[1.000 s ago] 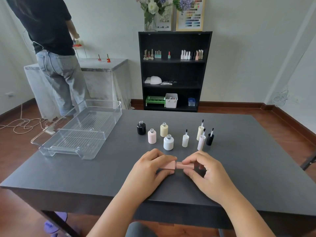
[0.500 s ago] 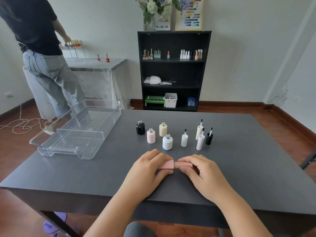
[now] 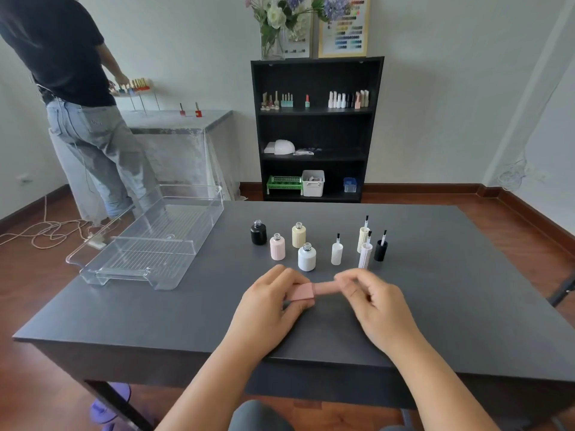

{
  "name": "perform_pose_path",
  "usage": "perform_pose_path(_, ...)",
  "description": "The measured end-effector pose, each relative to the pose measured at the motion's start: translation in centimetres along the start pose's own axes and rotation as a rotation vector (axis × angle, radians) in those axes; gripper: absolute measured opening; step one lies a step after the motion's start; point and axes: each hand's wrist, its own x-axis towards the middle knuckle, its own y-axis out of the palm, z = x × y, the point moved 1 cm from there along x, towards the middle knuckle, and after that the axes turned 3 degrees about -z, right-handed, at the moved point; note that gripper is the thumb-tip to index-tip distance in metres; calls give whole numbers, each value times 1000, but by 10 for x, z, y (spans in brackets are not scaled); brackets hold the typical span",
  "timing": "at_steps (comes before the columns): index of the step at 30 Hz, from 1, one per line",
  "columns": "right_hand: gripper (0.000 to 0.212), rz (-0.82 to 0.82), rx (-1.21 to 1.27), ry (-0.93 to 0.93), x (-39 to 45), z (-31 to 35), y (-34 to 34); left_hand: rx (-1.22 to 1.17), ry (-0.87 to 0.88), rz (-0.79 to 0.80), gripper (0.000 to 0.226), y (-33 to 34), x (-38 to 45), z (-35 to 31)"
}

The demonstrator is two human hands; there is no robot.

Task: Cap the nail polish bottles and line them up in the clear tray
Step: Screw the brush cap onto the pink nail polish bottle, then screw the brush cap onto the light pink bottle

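While hands (image 3: 323,303) grip bottle (image 3: 301,291), uncapped bottles (image 3: 277,247) behind

We see a dark grey table (image 3: 435,306) on a wooden floor (image 3: 529,225); behind it, against the wall, a black bookshelf (image 3: 315,129) holds small bottles (image 3: 348,99), a white lamp (image 3: 280,147), a green rack (image 3: 284,184) and a white bin (image 3: 312,182); flowers in a vase (image 3: 280,23) and a framed colour chart (image 3: 344,24) stand on top; at left, a person in jeans (image 3: 81,98) faces a covered side table (image 3: 177,119); cords (image 3: 46,231) lie on the floor.
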Motion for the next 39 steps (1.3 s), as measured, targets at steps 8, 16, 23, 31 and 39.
perform_pose_path(8, 30, -302, -61, 318, 14, -15, -11, -195, -517, -178, 24, -22, 6, 33)
perform_pose_path(16, 43, -277, -161, 378, 41, -22, -5, -132, -669, -284, 21, -47, 6, 67)
perform_pose_path(23, 15, -301, -202, 343, 46, -24, -1, -81, -676, -385, 21, -45, 8, 68)
perform_pose_path(31, 18, -331, -90, 260, 35, -18, -3, 73, -374, -573, 51, -40, 4, 47)
perform_pose_path(39, 20, -343, 11, 189, 29, -14, -5, 42, -252, -292, 29, -2, 20, 11)
